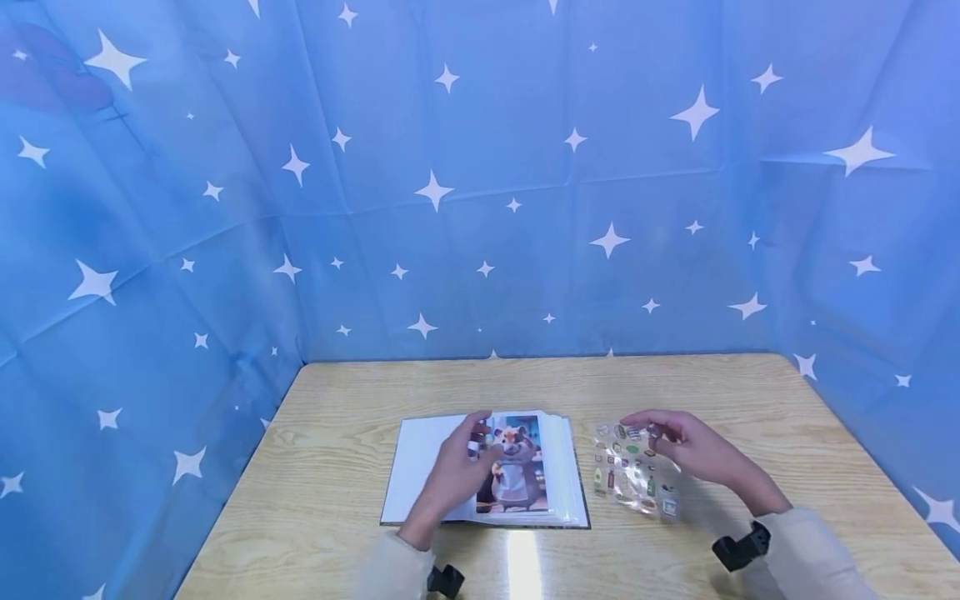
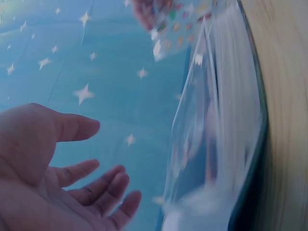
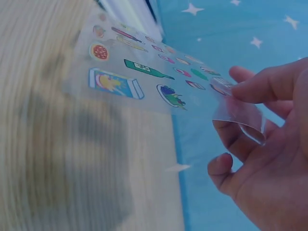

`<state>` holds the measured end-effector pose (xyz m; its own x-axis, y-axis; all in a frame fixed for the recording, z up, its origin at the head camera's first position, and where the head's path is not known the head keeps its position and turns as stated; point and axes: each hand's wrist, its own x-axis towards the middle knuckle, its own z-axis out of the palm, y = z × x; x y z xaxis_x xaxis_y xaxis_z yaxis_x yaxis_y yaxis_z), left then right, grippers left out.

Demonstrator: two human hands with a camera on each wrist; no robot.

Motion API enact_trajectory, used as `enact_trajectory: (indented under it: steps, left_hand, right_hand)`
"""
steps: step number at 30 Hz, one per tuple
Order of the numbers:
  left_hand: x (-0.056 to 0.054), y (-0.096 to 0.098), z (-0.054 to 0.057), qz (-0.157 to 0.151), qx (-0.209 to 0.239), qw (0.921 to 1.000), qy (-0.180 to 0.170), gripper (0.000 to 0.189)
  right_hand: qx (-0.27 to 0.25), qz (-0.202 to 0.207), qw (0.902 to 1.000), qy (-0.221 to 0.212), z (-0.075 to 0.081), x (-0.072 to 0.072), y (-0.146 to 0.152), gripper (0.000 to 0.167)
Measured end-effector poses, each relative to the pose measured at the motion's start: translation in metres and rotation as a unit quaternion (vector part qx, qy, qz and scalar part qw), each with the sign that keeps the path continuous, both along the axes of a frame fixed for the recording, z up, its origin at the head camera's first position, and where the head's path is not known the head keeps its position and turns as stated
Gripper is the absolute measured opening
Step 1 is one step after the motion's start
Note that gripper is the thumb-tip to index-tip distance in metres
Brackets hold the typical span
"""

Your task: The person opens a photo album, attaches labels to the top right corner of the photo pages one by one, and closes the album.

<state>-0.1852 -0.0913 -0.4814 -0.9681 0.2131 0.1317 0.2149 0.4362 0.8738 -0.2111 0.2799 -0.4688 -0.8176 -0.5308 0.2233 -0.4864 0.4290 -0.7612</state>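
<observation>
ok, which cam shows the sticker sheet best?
Right wrist: the sticker sheet spans much of the frame, close enough to make out the green bottle sticker, with the right hand pinching one end. Head shows it small, with glare, right of the photo album. Left wrist catches only part, blurred, at the top edge.

One album [image 1: 517, 479], one sticker sheet [image 1: 632, 473]

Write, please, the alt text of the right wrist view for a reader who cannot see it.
The right hand pinches the edge of a clear sticker sheet printed with food pictures and a green bottle. A wooden table fills much of the left side; star-patterned blue cloth shows on the right.
</observation>
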Motion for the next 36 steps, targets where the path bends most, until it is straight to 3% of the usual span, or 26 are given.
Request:
enact_trajectory:
  steps: [4, 8, 16, 19, 22, 25, 30, 36]
  left_hand:
    - [0.000, 0.026, 0.000, -0.047, 0.041, 0.9979, -0.019, 0.050]
    - [-0.001, 0.050, -0.004, -0.068, 0.075, 0.9936, -0.050, 0.052]
    - [0.002, 0.086, -0.004, -0.095, 0.148, 0.9792, -0.102, 0.054]
    - [0.003, 0.093, -0.002, -0.087, 0.178, 0.9733, -0.115, 0.053]
    - [0.004, 0.096, 0.000, -0.060, 0.199, 0.9703, -0.124, 0.048]
    - [0.004, 0.098, 0.001, -0.041, 0.232, 0.9623, -0.136, 0.045]
    - [0.004, 0.100, 0.002, -0.040, 0.276, 0.9482, -0.153, 0.045]
    - [0.005, 0.101, 0.002, -0.052, 0.291, 0.9438, -0.147, 0.047]
  right_hand:
    - [-0.012, 0.010, 0.9998, -0.009, 0.010, 0.003, -0.004, 0.036]
    - [-0.041, 0.031, 0.9986, -0.012, 0.017, 0.007, -0.010, 0.040]
    - [-0.097, 0.080, 0.9919, -0.019, 0.025, 0.013, -0.022, 0.045]
    - [-0.112, 0.089, 0.9893, -0.032, 0.024, 0.013, -0.023, 0.045]
    - [-0.115, 0.083, 0.9891, -0.040, 0.022, 0.014, -0.025, 0.045]
    - [-0.106, 0.067, 0.9914, -0.037, 0.021, 0.017, -0.026, 0.046]
    - [-0.069, 0.034, 0.9970, 0.004, 0.023, 0.022, -0.032, 0.045]
    - [-0.011, -0.021, 0.9977, 0.063, 0.022, 0.025, -0.039, 0.039]
